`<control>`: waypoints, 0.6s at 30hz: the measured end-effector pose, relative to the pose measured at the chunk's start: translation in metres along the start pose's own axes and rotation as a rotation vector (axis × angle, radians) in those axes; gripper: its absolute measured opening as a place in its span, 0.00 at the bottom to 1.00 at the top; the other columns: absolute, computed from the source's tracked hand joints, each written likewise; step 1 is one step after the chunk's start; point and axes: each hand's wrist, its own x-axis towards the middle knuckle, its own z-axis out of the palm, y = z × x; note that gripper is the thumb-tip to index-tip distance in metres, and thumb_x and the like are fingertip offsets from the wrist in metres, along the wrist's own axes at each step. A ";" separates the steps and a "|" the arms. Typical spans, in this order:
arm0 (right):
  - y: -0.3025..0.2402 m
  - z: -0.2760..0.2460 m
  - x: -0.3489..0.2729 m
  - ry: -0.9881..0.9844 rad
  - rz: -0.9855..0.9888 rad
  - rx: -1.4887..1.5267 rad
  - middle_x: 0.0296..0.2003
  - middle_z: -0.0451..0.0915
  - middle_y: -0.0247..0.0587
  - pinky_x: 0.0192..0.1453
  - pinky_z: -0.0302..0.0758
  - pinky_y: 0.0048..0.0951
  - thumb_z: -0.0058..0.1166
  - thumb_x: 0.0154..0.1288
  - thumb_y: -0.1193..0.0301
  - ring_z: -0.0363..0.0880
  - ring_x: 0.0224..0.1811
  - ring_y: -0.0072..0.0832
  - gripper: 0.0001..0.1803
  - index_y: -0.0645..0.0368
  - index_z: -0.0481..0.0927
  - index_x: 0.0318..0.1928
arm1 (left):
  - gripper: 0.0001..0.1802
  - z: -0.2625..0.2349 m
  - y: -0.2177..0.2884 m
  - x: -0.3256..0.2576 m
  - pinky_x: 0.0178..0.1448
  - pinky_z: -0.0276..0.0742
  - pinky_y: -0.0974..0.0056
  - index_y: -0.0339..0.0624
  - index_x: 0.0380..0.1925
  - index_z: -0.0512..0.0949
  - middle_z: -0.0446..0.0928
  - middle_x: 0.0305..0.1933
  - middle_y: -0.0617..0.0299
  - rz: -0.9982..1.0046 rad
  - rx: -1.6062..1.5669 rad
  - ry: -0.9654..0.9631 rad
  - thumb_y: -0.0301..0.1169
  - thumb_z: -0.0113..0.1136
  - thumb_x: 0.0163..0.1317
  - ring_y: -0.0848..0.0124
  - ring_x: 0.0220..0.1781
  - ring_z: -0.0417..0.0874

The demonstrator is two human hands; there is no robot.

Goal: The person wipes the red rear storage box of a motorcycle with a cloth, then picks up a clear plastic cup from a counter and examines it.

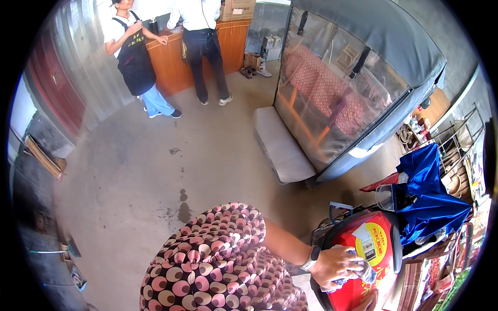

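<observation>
My left hand (334,267), with a smartwatch (312,257) on its wrist, comes in from a polka-dot sleeve (228,228). Its fingers are closed round a crumpled grey-blue cloth (358,267), pressed against a red rounded panel (345,297) with a black rim. A yellow oval label (381,238) and a white barcode sticker (367,247) are stuck on that panel. Low at the picture's edge, part of my right hand (368,302) shows against the panel; most of its fingers are cut off from view.
A covered three-wheeler (363,46) with clear plastic sides stands ahead on the right. Shiny blue fabric (423,192) drapes beside the panel, near cluttered racks (459,150). Two people, one in an apron (137,62), stand by a wooden counter (166,67) at the far left.
</observation>
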 end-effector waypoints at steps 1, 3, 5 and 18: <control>-0.001 0.000 0.001 -0.011 0.012 -0.001 0.24 0.75 0.37 0.27 0.65 0.23 0.55 0.66 0.71 0.68 0.24 0.23 0.12 0.71 0.80 0.38 | 0.36 0.000 0.000 0.000 0.67 0.57 0.45 0.40 0.60 0.73 0.67 0.67 0.50 0.001 0.005 0.002 0.48 0.59 0.52 0.55 0.71 0.63; -0.003 0.000 0.001 -0.028 0.026 -0.001 0.25 0.75 0.38 0.29 0.65 0.24 0.55 0.66 0.71 0.68 0.25 0.24 0.12 0.71 0.80 0.38 | 0.37 0.001 0.000 0.001 0.68 0.56 0.45 0.40 0.60 0.73 0.67 0.67 0.49 -0.001 0.016 0.001 0.48 0.60 0.52 0.55 0.71 0.63; -0.005 0.001 0.001 -0.044 0.044 -0.001 0.26 0.75 0.39 0.30 0.65 0.24 0.54 0.66 0.71 0.69 0.26 0.24 0.12 0.71 0.80 0.39 | 0.37 0.004 0.000 0.000 0.68 0.56 0.45 0.40 0.61 0.72 0.67 0.67 0.49 -0.002 0.027 0.001 0.48 0.60 0.52 0.55 0.71 0.63; -0.013 -0.002 0.001 -0.135 0.095 -0.009 0.34 0.77 0.42 0.39 0.68 0.28 0.53 0.67 0.72 0.71 0.33 0.28 0.11 0.70 0.80 0.41 | 0.37 0.006 0.004 -0.001 0.69 0.54 0.44 0.39 0.60 0.73 0.67 0.68 0.50 0.001 0.036 0.021 0.49 0.60 0.52 0.53 0.72 0.61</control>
